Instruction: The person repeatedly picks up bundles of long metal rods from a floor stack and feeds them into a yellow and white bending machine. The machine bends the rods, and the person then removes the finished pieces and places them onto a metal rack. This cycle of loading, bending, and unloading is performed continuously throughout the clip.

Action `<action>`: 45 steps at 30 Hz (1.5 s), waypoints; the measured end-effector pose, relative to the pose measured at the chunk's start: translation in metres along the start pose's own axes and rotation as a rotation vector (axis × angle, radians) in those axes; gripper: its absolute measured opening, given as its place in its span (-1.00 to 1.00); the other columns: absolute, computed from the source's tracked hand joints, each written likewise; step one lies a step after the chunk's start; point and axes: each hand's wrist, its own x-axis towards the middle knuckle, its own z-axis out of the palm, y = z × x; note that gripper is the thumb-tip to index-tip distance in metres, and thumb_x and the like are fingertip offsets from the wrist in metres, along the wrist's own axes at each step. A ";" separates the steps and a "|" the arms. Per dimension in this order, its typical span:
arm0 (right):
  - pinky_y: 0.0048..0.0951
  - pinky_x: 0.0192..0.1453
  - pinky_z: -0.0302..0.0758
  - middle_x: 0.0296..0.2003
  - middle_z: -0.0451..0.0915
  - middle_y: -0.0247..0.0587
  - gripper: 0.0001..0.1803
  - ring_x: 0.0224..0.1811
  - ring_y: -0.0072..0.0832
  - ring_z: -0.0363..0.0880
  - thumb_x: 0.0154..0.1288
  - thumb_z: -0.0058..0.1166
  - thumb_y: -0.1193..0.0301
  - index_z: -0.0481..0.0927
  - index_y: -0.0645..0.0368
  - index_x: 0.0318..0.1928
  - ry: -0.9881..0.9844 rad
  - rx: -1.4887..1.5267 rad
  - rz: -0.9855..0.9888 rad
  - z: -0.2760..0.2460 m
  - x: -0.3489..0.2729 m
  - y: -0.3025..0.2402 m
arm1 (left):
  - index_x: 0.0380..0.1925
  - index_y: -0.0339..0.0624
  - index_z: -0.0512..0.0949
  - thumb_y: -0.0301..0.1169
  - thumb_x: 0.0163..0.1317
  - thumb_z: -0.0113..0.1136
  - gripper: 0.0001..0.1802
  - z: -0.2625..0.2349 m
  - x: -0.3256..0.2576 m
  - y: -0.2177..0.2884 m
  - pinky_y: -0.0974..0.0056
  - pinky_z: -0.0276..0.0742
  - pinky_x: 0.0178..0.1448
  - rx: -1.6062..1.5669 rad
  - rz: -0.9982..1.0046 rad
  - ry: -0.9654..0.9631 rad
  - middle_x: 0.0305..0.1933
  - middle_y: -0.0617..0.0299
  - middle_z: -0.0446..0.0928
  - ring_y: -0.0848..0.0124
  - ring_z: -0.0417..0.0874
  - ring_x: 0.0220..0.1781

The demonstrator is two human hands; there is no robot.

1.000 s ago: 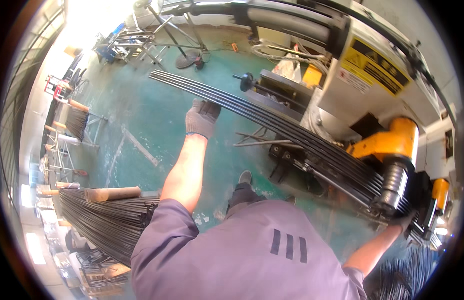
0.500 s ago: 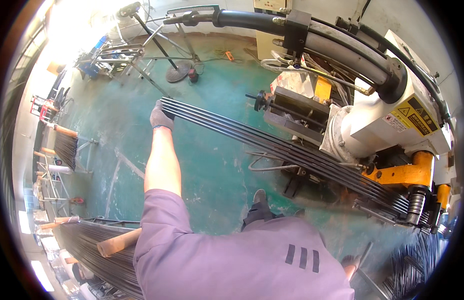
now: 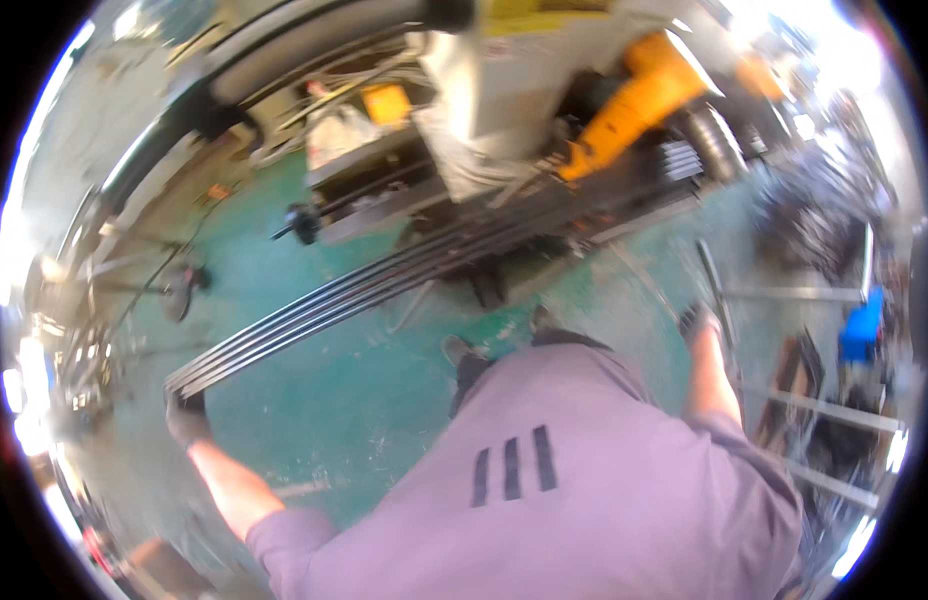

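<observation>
My left hand, in a grey glove, is closed around the near-left ends of several long, dark metal rods. The rods lie side by side and slope up to the right, toward the machine's orange arm and a ribbed metal cylinder. My right hand, also gloved, is off to the right, beside a grey metal bar and away from the rods. Its fingers are smeared, so I cannot make out whether they hold anything.
A handwheel juts from the machine's base at upper left. A round-based stand is on the green floor farther left. At right are a metal frame, a blue object and a blurred heap of dark, shiny material.
My view has turned to the right, so the machine and rods appear shifted left and tilted. My left hand still grips the rod ends. My right hand now shows more fully.
</observation>
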 end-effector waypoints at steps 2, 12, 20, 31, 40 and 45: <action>-0.36 -0.47 0.44 -0.52 0.45 -0.30 -0.72 -0.56 -0.42 0.43 0.40 0.12 0.14 0.47 0.06 -0.31 -0.306 0.066 0.067 -0.033 0.036 0.010 | 0.17 -0.25 0.45 -0.23 0.46 -0.06 -0.58 0.035 -0.003 0.003 0.08 0.37 0.38 -0.133 -0.044 0.080 0.21 0.01 0.50 0.14 0.48 0.26; -0.26 -0.31 0.61 -0.40 0.54 -0.25 -0.62 -0.47 -0.35 0.54 0.39 0.13 0.09 0.52 0.17 -0.13 -0.037 -0.312 0.120 0.017 0.041 -0.018 | 0.51 -0.16 -0.04 -0.11 0.50 -0.22 -0.31 0.147 -0.130 -0.096 -0.04 -0.19 0.65 -0.538 -0.175 0.290 0.61 0.02 -0.08 0.07 -0.07 0.62; -0.35 -0.48 0.47 -0.47 0.53 -0.26 -0.69 -0.53 -0.32 0.54 0.39 0.10 0.22 0.54 0.17 -0.01 -0.184 -0.590 0.177 0.054 0.166 -0.077 | 0.33 -0.05 0.36 -0.21 0.34 0.03 -0.45 0.256 -0.218 -0.335 -0.08 0.45 0.30 -3.239 -1.014 0.933 0.35 0.02 0.42 0.13 0.41 0.41; -0.40 -0.44 0.51 -0.45 0.61 -0.21 -0.71 -0.52 -0.43 0.57 0.29 0.17 0.23 0.63 0.24 -0.27 -0.497 -0.791 -0.122 0.091 0.185 -0.161 | 0.02 -0.03 0.57 -0.21 0.30 0.10 -0.67 0.475 -0.373 -0.390 -0.03 0.55 0.09 -3.911 -1.488 1.728 0.03 0.06 0.60 0.08 0.61 0.07; -0.43 -0.40 0.54 -0.40 0.61 -0.21 -0.64 -0.48 -0.47 0.56 0.30 0.24 0.31 0.59 0.36 -0.05 -0.469 -0.443 -0.064 0.035 0.140 -0.120 | -0.05 -0.04 0.64 -0.19 0.31 0.14 -0.69 0.513 -0.383 -0.311 -0.01 0.56 0.07 -3.132 -2.267 1.748 -0.04 0.01 0.64 0.01 0.65 -0.01; -0.43 -0.24 0.59 -0.30 0.65 -0.18 -0.64 -0.34 -0.44 0.64 0.35 0.19 0.33 0.58 0.37 0.01 -0.658 -0.069 -0.312 0.065 0.059 -0.191 | -0.09 -0.05 0.67 -0.33 0.28 0.16 -0.76 0.493 -0.389 -0.308 0.11 0.58 0.07 -3.200 -2.394 1.351 -0.05 0.14 0.68 0.16 0.68 0.00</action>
